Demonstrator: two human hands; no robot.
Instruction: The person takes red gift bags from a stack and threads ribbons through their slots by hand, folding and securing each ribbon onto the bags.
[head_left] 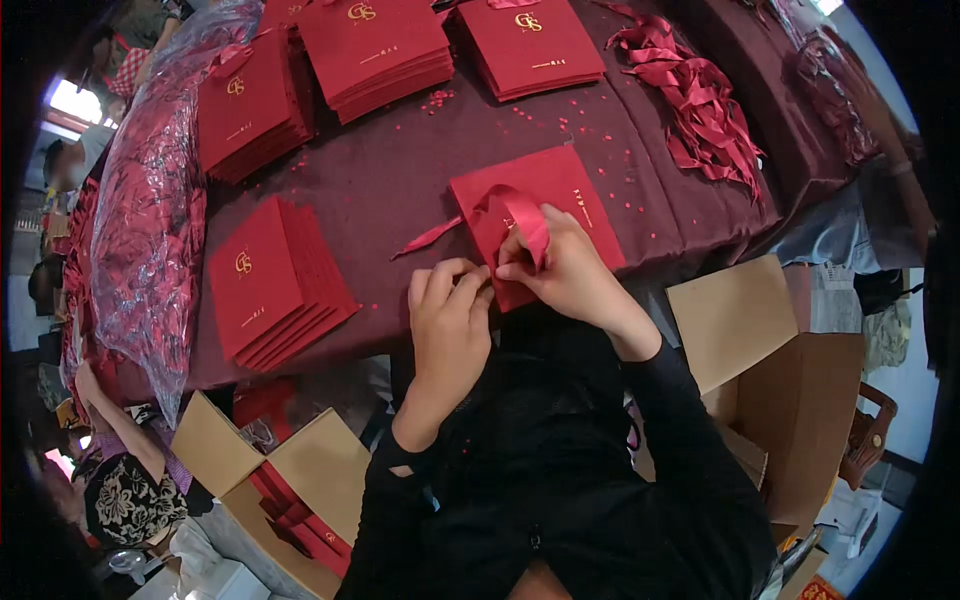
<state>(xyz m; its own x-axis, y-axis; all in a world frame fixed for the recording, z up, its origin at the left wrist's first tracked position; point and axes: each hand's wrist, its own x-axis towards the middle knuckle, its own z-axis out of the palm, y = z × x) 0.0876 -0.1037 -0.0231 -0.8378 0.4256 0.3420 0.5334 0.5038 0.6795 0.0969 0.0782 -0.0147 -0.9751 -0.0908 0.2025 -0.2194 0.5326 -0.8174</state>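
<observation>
A flat red paper gift bag (583, 205) with gold lettering lies askew on the table in front of me. A red satin ribbon (520, 206) loops up over it, and a loose ribbon tail sticks out past its left side. My right hand (572, 268) is closed over the bag, thumb and fingers pinching the ribbon. My left hand (450, 308) is at the bag's near left edge, its fingers bent and pinched on that edge. The fingertips of both hands nearly meet, and they hide the exact spot where ribbon and bag come together.
Stacks of red bags stand at the left (265, 280) and along the back (380, 50). A heap of cut ribbons (700, 110) lies back right. Small red paper dots dot the dark red tablecloth (400, 180). Open cardboard boxes (800, 410) flank me; other people are at the left.
</observation>
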